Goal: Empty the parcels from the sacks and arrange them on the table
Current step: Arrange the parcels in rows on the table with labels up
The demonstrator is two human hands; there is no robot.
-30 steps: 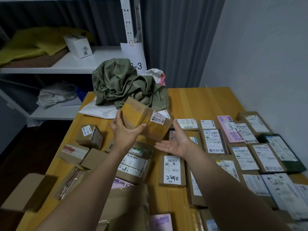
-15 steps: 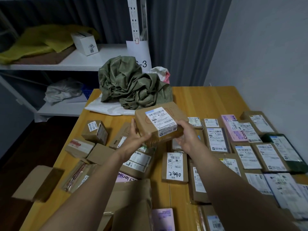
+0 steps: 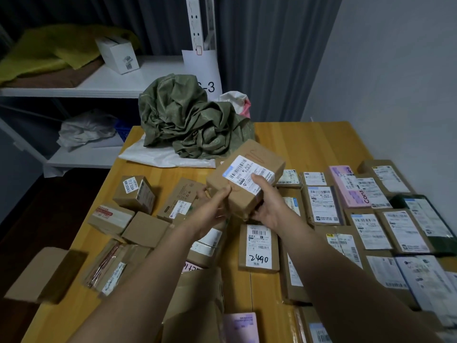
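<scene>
Change: the box (image 3: 247, 179) was turned label-up since a second before.
Writing: "2490" on a flat parcel (image 3: 258, 246); "-3" on a sign (image 3: 207, 78).
Hands: left hand (image 3: 212, 214) and right hand (image 3: 267, 204) both gripped the box between them.

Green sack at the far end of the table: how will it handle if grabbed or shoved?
Likely floppy: the green sack lies in deep crumpled folds, so a pinch would lift only a fold. Probably light: it looks slumped and empty. A push would likely bunch it, perhaps dragging the white sack under it.
</scene>
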